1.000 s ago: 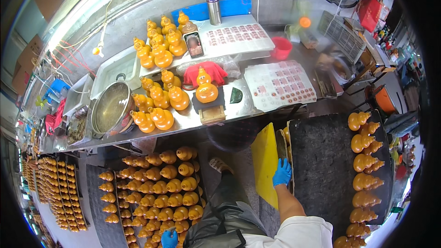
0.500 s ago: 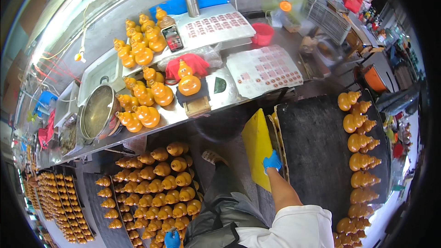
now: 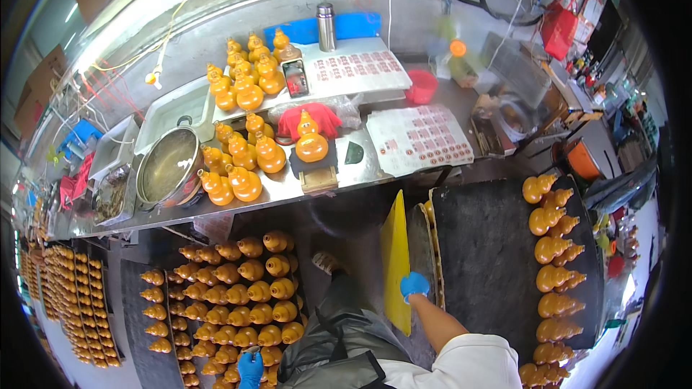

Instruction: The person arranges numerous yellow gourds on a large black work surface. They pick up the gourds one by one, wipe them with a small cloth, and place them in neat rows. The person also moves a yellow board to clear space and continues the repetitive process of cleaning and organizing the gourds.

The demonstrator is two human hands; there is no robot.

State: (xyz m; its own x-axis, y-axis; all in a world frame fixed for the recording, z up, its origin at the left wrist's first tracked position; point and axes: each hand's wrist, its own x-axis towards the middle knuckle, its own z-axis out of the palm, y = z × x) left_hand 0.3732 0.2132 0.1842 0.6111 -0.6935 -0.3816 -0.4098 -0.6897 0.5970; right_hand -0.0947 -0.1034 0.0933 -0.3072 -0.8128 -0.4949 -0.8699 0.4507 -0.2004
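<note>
My right hand (image 3: pixel 414 286), in a blue glove, grips the edge of a thin yellow board (image 3: pixel 396 266) that stands upright beside a black-topped stand. My left hand (image 3: pixel 250 369), also gloved in blue, is at the lower edge over rows of amber gourd-shaped bottles (image 3: pixel 249 270). Its fingertips are pinched together; whatever small thing may be in them is too small to make out. On the metal workbench (image 3: pixel 277 198), one gourd-shaped bottle with a face-like mark (image 3: pixel 311 145) stands on a small wooden block (image 3: pixel 319 179).
More amber gourds (image 3: pixel 245 151) cluster on the bench beside a large metal pot (image 3: pixel 169 166). Sticker sheets (image 3: pixel 420 140), a phone (image 3: pixel 295 77), a steel flask (image 3: pixel 326 27) and a pink tub (image 3: pixel 421 87) lie farther along. The black board (image 3: pixel 486 252) at right carries gourds along its far side.
The yellow board has turned more edge-on, with my right hand still on it. My left hand has come up and left over the gourds. The whole view has shifted slightly.
</note>
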